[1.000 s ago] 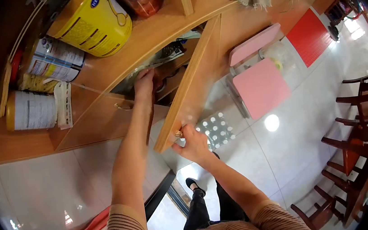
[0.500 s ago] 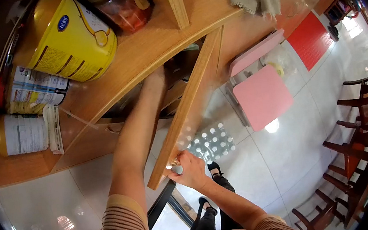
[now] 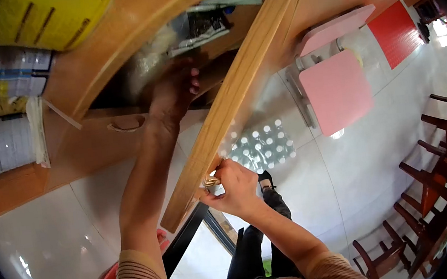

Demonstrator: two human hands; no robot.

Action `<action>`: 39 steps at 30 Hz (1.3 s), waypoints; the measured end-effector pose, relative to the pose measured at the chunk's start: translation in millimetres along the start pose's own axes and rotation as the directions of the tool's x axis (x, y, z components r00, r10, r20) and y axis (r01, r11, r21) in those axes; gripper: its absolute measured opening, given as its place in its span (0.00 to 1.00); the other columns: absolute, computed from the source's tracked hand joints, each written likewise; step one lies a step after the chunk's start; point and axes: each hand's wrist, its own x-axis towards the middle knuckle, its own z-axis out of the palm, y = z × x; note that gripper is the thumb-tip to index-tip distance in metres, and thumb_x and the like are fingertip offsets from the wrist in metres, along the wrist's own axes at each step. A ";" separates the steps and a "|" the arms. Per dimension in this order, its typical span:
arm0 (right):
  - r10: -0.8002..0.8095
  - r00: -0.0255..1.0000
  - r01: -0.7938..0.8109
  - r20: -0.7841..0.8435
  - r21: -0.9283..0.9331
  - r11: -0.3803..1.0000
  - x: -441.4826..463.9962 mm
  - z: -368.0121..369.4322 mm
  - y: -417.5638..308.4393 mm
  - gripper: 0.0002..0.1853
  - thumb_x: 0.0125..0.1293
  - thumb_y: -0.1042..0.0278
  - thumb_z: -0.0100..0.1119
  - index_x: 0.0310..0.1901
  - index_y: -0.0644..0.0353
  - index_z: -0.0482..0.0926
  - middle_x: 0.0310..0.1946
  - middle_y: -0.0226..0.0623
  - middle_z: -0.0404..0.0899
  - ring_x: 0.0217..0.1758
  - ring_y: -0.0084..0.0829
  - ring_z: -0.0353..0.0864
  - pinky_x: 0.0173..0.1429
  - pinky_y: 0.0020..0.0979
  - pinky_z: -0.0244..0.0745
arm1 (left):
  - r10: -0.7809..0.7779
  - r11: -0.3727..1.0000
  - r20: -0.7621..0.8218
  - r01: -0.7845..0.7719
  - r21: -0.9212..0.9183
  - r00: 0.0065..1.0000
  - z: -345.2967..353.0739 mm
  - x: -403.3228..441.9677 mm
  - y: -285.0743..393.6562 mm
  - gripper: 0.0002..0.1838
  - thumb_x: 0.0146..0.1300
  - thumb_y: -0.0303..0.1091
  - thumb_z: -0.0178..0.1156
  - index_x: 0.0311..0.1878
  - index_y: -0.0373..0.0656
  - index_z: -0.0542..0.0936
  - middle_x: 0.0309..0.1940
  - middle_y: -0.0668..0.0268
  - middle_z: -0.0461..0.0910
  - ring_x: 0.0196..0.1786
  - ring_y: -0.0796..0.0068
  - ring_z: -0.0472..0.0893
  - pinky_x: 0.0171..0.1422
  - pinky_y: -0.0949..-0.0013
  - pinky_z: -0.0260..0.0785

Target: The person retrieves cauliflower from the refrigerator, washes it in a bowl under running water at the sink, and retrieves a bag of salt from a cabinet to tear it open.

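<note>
My left hand (image 3: 173, 87) is in the cabinet opening, in shadow, with its fingers loosely bent and apart and nothing seen in them. Close to it inside lies a clear plastic bag (image 3: 150, 57) with pale contents, blurred. Farther in are dark packets (image 3: 202, 26) with white edges, on a wooden shelf. My right hand (image 3: 234, 188) is closed around a gold-coloured door handle (image 3: 212, 181) near the lower end of the wooden cabinet door (image 3: 239, 88). This door stands swung out from the cabinet.
On the countertop at left are a yellow tub (image 3: 50, 18) and several labelled tins (image 3: 6, 142). A pink chair (image 3: 336, 92) and a pack of white-capped bottles (image 3: 263, 146) stand on the tiled floor. Dark wooden chairs (image 3: 440, 175) line the right side.
My left hand has drawn back from deep inside the cabinet, so its fingers show. The view has shifted, showing more of the interior. My right hand keeps hold of the handle.
</note>
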 end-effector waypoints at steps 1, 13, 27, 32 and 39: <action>-0.003 1.000 0.003 -0.010 0.013 1.000 -1.4 2.0 1.7 0.19 0.31 0.65 0.68 0.24 0.56 0.67 0.24 0.34 0.69 0.19 0.31 0.71 0.19 0.27 0.64 | -0.003 0.999 0.032 0.005 -0.053 0.999 -9.2 -1.5 -5.1 0.06 0.64 0.26 0.51 0.44 0.42 0.71 0.23 0.68 0.73 0.23 0.76 0.72 0.24 0.76 0.61; -0.058 0.997 0.057 -0.059 -0.017 0.998 -6.8 12.4 8.4 0.19 0.29 0.65 0.68 0.22 0.56 0.66 0.22 0.32 0.68 0.16 0.29 0.68 0.17 0.26 0.61 | 0.521 0.848 -0.155 -0.489 0.204 0.839 -0.3 -19.0 24.7 0.10 0.60 0.37 0.57 0.42 0.44 0.76 0.24 0.76 0.71 0.22 0.82 0.67 0.24 0.79 0.59; -0.025 0.997 0.021 -0.078 -0.045 0.999 -0.4 11.7 0.5 0.19 0.31 0.64 0.69 0.23 0.56 0.67 0.22 0.33 0.70 0.18 0.32 0.71 0.18 0.28 0.64 | 0.917 0.204 0.129 -0.719 0.664 0.379 17.3 31.1 71.7 0.14 0.61 0.34 0.58 0.44 0.33 0.78 0.28 0.62 0.79 0.35 0.68 0.79 0.45 0.66 0.71; -0.004 1.000 0.002 -0.029 -0.058 0.998 6.0 12.3 -4.0 0.20 0.33 0.63 0.70 0.24 0.57 0.67 0.23 0.34 0.72 0.19 0.34 0.73 0.21 0.29 0.67 | 0.862 -0.196 0.393 -0.504 0.841 0.320 -1.9 -38.5 28.8 0.15 0.59 0.30 0.59 0.48 0.36 0.77 0.31 0.52 0.79 0.31 0.68 0.79 0.41 0.69 0.71; 0.049 0.995 -0.044 0.086 -0.056 0.997 2.6 -0.2 -2.5 0.23 0.37 0.57 0.72 0.30 0.59 0.69 0.24 0.36 0.74 0.22 0.35 0.76 0.24 0.32 0.70 | 0.637 0.659 -0.219 -0.375 0.652 0.739 -55.5 -202.5 -25.8 0.11 0.60 0.28 0.58 0.44 0.36 0.79 0.30 0.68 0.78 0.31 0.84 0.73 0.37 0.78 0.67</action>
